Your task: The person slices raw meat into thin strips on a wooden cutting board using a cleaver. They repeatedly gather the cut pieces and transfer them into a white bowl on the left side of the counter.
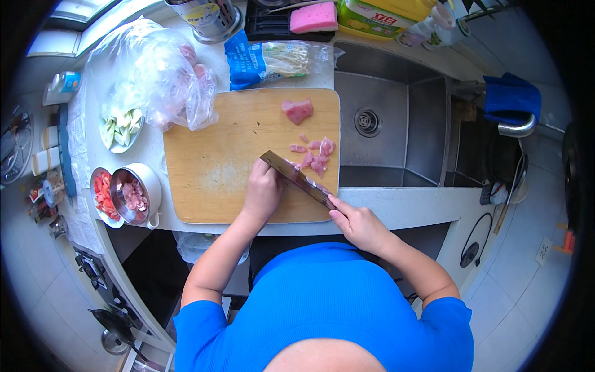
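Observation:
My right hand (361, 227) is closed round the handle of a kitchen knife (296, 176) with a broad blade, which slants over the wooden cutting board (207, 155). Against the blade's far left end, my left hand (263, 191) has its fingers curled in; whatever they hold or press is hidden. Cut pieces of raw meat (319, 162) lie just beyond the blade, near the board's right edge. Farther back sits a larger chunk of raw meat (298, 111), apart from both hands. Some bits of meat appear to cling to the blade.
Left of the board stand a metal pot (153, 189) with chopped meat, a plate of red slices (104, 197) and a plate of pale green slices (122, 130). A clear plastic bag (155, 74) and a blue-and-clear package (248, 62) lie behind. The sink (390, 118) adjoins on the right.

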